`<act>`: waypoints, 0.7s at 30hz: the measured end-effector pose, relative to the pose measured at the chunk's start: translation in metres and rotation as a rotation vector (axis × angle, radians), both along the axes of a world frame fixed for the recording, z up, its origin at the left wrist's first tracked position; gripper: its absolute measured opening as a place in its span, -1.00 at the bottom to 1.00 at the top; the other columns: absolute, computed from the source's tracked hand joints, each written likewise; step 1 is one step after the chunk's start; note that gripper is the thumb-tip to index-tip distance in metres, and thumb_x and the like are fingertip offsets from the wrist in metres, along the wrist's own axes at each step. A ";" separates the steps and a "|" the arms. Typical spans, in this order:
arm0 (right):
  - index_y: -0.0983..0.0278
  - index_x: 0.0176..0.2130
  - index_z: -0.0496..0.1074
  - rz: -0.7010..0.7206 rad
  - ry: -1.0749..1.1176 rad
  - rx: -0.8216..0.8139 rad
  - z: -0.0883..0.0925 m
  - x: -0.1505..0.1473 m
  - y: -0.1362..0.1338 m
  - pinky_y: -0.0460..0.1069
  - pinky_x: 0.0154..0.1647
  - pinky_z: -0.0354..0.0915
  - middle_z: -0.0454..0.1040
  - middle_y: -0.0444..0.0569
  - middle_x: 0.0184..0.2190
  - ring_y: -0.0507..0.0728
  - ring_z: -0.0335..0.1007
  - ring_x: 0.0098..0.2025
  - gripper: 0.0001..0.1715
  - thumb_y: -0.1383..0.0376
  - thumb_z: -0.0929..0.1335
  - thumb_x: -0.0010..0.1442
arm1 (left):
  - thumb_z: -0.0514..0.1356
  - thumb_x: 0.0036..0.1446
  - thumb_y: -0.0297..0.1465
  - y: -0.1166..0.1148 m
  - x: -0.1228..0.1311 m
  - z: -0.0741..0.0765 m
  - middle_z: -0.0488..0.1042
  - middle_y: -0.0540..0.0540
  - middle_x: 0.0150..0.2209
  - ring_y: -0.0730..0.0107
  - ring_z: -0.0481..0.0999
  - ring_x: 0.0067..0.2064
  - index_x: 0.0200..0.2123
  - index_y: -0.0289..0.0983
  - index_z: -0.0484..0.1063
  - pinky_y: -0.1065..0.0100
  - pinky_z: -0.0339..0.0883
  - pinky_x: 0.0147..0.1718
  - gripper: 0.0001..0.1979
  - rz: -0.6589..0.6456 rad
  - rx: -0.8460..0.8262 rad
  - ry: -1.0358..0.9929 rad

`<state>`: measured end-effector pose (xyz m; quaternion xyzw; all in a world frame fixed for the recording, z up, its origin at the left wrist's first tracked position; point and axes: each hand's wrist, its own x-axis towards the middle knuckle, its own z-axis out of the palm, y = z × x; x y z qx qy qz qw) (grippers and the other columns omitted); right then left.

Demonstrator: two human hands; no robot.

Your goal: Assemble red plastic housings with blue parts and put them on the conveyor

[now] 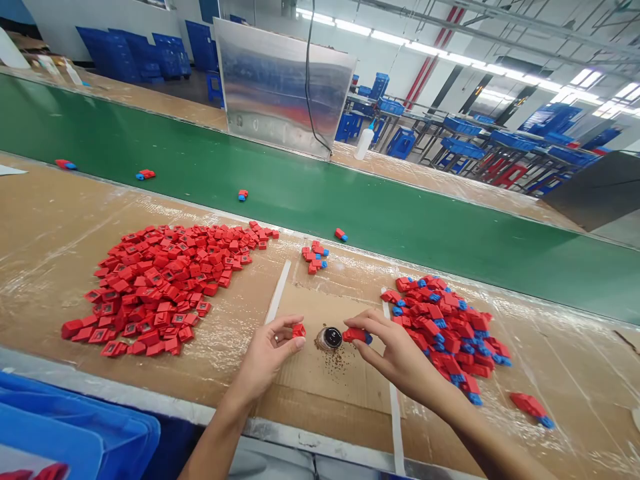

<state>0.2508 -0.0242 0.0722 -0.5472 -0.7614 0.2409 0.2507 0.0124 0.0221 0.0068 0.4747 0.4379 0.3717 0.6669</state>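
"What does the head camera show the hands doing?"

"Both are pinching, neither is clenched or released. The left hand (265,357) holds a small square red plastic part (299,330) between thumb and forefinger. The right hand (400,353) grips a red plastic block with a blue end (356,335) in its fingertips."

"And between them?"

"A small round black-topped container (330,338) stands on a brown cardboard sheet (320,380), just beside both held parts, with brown granules (336,368) scattered in front of it."

"What lies around?"

"To the left is a large heap of square red parts (160,287). To the right is a heap of red parts with blue ends (445,327). Ahead, a small cluster of red-and-blue parts (314,257) sits near the edge of a green conveyor belt (300,200), with a few stray red-and-blue pieces (145,175) on it. A blue plastic crate (65,427) sits at lower left."
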 end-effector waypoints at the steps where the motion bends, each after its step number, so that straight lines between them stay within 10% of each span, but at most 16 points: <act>1: 0.21 -0.04 0.40 -0.007 -0.004 0.016 -0.001 -0.001 0.001 0.09 -0.11 0.35 0.45 0.04 -0.17 0.15 0.41 -0.13 -0.74 0.35 0.27 0.27 | 0.37 -0.08 -0.33 -0.001 0.001 -0.001 0.57 -0.12 -0.26 0.33 0.51 -0.23 -0.09 -0.29 0.51 0.33 0.37 -0.19 -0.57 0.001 -0.011 -0.010; 21: 0.20 -0.15 0.38 0.029 -0.058 0.042 -0.001 -0.010 0.000 0.01 -0.19 0.35 0.47 -0.01 -0.24 0.12 0.42 -0.21 -0.86 0.37 0.29 0.27 | 0.36 -0.10 -0.40 -0.010 0.006 -0.001 0.54 -0.06 -0.31 0.37 0.50 -0.28 -0.20 -0.27 0.51 0.37 0.39 -0.24 -0.68 -0.065 0.023 -0.008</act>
